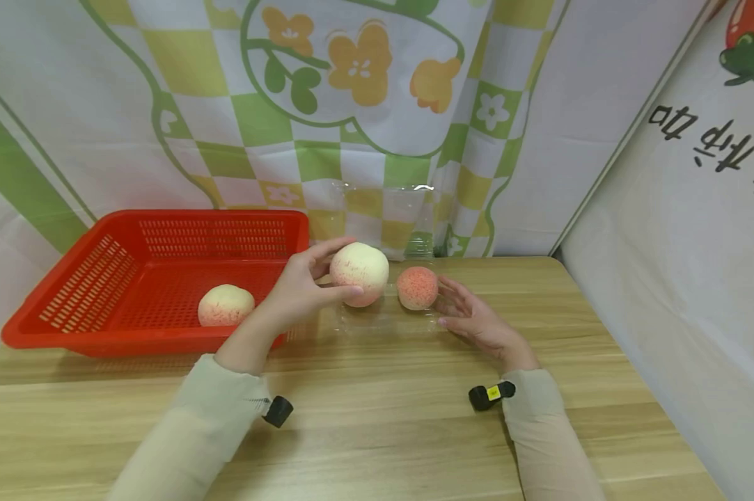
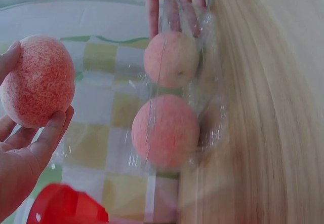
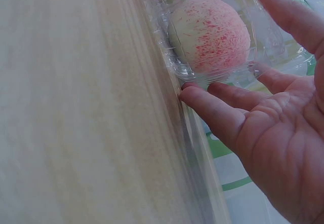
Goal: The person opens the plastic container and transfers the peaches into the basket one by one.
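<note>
My left hand (image 1: 301, 285) grips a pale yellow and pink peach (image 1: 359, 268) between thumb and fingers, raised above a clear plastic clamshell box (image 1: 364, 321). The box lies on the table with its see-through lid (image 1: 386, 205) standing up at the back. One peach (image 1: 417, 288) sits in its right part. The left wrist view shows a second peach (image 2: 166, 132) in the box beside it; from the head this one is hidden behind the held peach. My right hand (image 1: 480, 321) is at the box's right side, fingers spread and slightly bent, fingertips at the plastic wall.
A red plastic basket (image 1: 157, 341) stands on the left of the wooden table (image 1: 377, 431), close to the box, with another peach (image 1: 226, 305) inside. Behind the table hangs a checked floral curtain (image 1: 264, 153). A white cloth wall (image 1: 677, 229) rises on the right.
</note>
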A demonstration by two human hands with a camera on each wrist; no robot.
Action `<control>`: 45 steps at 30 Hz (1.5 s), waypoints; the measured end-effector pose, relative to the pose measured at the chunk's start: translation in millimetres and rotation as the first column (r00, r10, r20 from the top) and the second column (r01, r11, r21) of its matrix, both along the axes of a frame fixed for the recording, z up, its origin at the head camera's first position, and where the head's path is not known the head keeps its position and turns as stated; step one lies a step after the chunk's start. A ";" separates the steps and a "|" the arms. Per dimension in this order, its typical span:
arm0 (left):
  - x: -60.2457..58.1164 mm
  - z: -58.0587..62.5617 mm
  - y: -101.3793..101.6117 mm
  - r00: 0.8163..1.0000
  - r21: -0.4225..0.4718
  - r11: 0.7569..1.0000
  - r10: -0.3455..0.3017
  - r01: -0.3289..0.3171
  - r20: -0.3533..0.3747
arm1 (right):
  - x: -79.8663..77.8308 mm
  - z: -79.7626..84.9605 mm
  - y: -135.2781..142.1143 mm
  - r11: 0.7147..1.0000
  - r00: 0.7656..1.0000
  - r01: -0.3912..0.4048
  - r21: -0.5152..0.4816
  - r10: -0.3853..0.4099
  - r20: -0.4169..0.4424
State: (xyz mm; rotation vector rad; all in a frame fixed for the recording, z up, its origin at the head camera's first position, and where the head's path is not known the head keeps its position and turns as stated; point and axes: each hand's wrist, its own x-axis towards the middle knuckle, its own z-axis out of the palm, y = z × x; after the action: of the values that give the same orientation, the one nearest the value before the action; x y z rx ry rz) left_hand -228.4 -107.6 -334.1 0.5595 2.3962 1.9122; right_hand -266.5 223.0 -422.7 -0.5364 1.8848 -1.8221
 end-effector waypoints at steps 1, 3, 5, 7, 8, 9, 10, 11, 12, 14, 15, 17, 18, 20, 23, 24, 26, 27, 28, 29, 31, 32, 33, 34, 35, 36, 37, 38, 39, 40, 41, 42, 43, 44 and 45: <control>0.2 -0.3 -2.9 1.000 0.003 1.000 0.004 -0.004 0.000 | -0.3 -0.2 0.3 1.000 1.000 -0.003 0.001 0.003 -0.003; 0.8 -0.4 -8.4 1.000 0.012 1.000 0.009 -0.009 -0.002 | -0.9 -0.6 0.6 1.000 1.000 -0.005 0.002 0.005 -0.005; 1.5 -0.3 -13.7 1.000 0.014 1.000 0.018 -0.018 -0.005 | -1.2 -1.0 0.5 1.000 1.000 -0.004 -0.001 0.004 -0.001; 2.1 0.1 -18.8 1.000 0.009 1.000 0.025 -0.025 -0.006 | -1.1 -0.9 0.4 1.000 1.000 -0.004 -0.001 0.004 0.001; 2.7 0.6 -21.3 0.999 0.002 0.999 0.032 -0.032 -0.006 | -1.0 -0.7 0.2 1.000 1.000 0.001 0.001 -0.001 0.006; 3.1 1.0 -24.1 0.999 -0.007 0.999 0.042 -0.042 -0.004 | -0.7 -0.4 0.0 1.000 1.000 0.005 0.005 -0.005 0.009; 3.8 1.4 -27.1 0.999 -0.020 0.998 0.053 -0.053 -0.005 | -0.6 -0.2 -0.2 1.000 1.000 0.007 0.007 -0.007 0.011; 4.4 2.0 -30.1 0.998 -0.029 0.997 0.065 -0.065 -0.003 | -0.5 -0.1 -0.2 1.000 1.000 0.007 0.009 -0.007 0.013; 5.0 2.6 -33.4 0.997 -0.034 0.996 0.077 -0.077 -0.002 | -0.5 0.0 -0.3 1.000 1.000 0.009 0.010 -0.009 0.015; 6.7 4.1 -40.9 0.995 -0.051 0.993 0.104 -0.104 -0.008 | -0.5 0.1 -0.5 1.000 1.000 0.013 0.011 -0.013 0.022; 7.5 4.9 -44.9 0.993 -0.051 0.992 0.117 -0.117 -0.008 | -0.5 0.2 -0.5 1.000 1.000 0.012 0.009 -0.012 0.021; 9.6 6.6 -53.0 0.990 -0.057 0.988 0.143 -0.143 -0.010 | -0.6 -0.1 -0.6 1.000 1.000 0.008 0.004 -0.008 0.019; 11.0 7.5 -57.0 0.988 -0.067 0.986 0.154 -0.154 -0.010 | -0.5 0.1 -0.6 1.000 1.000 0.008 0.001 -0.008 0.017; 13.6 8.7 -64.2 0.984 -0.084 0.981 0.176 -0.176 -0.008 | -0.7 -0.1 -0.1 1.000 1.000 0.007 0.000 -0.007 0.012; 17.9 9.9 -74.6 0.980 -0.113 0.973 0.201 -0.200 0.002 | -0.6 -0.2 0.2 1.000 1.000 0.006 0.000 -0.006 0.008; 19.1 10.2 -78.0 0.977 -0.118 0.971 0.212 -0.209 0.011 | -0.5 -0.1 0.3 1.000 1.000 0.006 0.002 -0.006 0.008; 21.2 11.2 -85.4 0.973 -0.128 0.966 0.228 -0.224 0.015 | -0.1 0.0 0.0 1.000 1.000 0.007 0.001 -0.007 0.013; 22.0 11.8 -89.6 0.971 -0.132 0.964 0.237 -0.232 0.017 | 0.2 0.3 -0.3 1.000 1.000 0.008 0.001 -0.008 0.016; 23.0 12.5 -94.1 0.969 -0.134 0.961 0.246 -0.242 0.018 | 0.4 0.4 -0.4 1.000 1.000 0.007 0.002 -0.007 0.016; 23.7 12.9 -98.9 0.967 -0.136 0.958 0.256 -0.251 0.019 | 0.4 0.6 -0.5 1.000 1.000 0.007 0.001 -0.007 0.016; 25.7 13.8 -109.3 0.961 -0.148 0.951 0.277 -0.272 0.015 | 0.6 1.2 -0.9 1.000 1.000 0.010 -0.002 -0.010 0.021; 26.5 13.9 -115.1 0.957 -0.156 0.946 0.291 -0.285 0.017 | 0.5 1.4 -1.1 1.000 1.000 0.012 -0.002 -0.012 0.022; 27.3 13.8 -121.2 0.953 -0.170 0.940 0.303 -0.297 0.014 | 0.5 1.7 -1.2 1.000 1.000 0.013 -0.002 -0.013 0.023; 28.0 13.6 -127.3 0.948 -0.183 0.933 0.317 -0.310 0.012 | 0.4 1.9 -1.3 1.000 1.000 0.015 0.001 -0.015 0.022; 28.5 13.2 -133.6 0.943 -0.200 0.925 0.332 -0.323 0.012 | 0.5 2.1 -1.5 1.000 1.000 0.016 0.002 -0.016 0.023; 28.6 12.4 -139.7 0.939 -0.212 0.919 0.344 -0.334 0.012 | 0.6 2.3 -1.6 1.000 1.000 0.017 0.004 -0.017 0.024; 28.5 11.7 -145.7 0.934 -0.229 0.910 0.357 -0.345 0.010 | 0.8 2.5 -1.8 1.000 0.999 0.019 0.004 -0.019 0.025; 28.1 11.0 -151.3 0.930 -0.237 0.905 0.367 -0.354 0.012 | 0.9 2.5 -1.8 1.000 0.999 0.020 0.006 -0.020 0.026; 27.8 10.4 -156.6 0.927 -0.247 0.900 0.374 -0.360 0.012 | 0.9 2.4 -1.9 1.000 0.999 0.020 0.007 -0.020 0.025; 27.4 9.7 -161.4 0.925 -0.255 0.895 0.381 -0.365 0.012 | 1.0 2.3 -1.7 1.000 0.999 0.020 0.010 -0.020 0.025; 27.1 9.0 -165.7 0.923 -0.264 0.891 0.385 -0.368 0.012 | 0.9 2.1 -1.7 1.000 0.999 0.020 0.008 -0.020 0.026; 26.9 8.3 -169.3 0.920 -0.274 0.887 0.391 -0.373 0.015 | 0.8 1.8 -1.6 1.000 0.999 0.021 0.007 -0.021 0.029; 26.6 7.8 -172.7 0.918 -0.283 0.882 0.396 -0.376 0.014 | 0.7 1.5 -1.5 1.000 0.999 0.020 0.009 -0.020 0.029; 26.4 7.1 -175.6 0.916 -0.290 0.879 0.400 -0.379 0.016 | 0.4 1.1 -1.3 1.000 0.999 0.020 0.007 -0.020 0.029; 26.2 6.3 -178.4 0.915 -0.296 0.876 0.404 -0.381 0.016 | 0.1 0.8 -1.2 1.000 0.999 0.020 0.005 -0.020 0.029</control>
State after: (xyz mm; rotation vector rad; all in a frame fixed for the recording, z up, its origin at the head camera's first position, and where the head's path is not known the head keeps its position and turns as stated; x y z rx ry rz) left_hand -202.2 -286.0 -327.8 -0.0255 2.8323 1.6031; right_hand -266.4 221.8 -421.9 -0.4882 1.8810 -1.8279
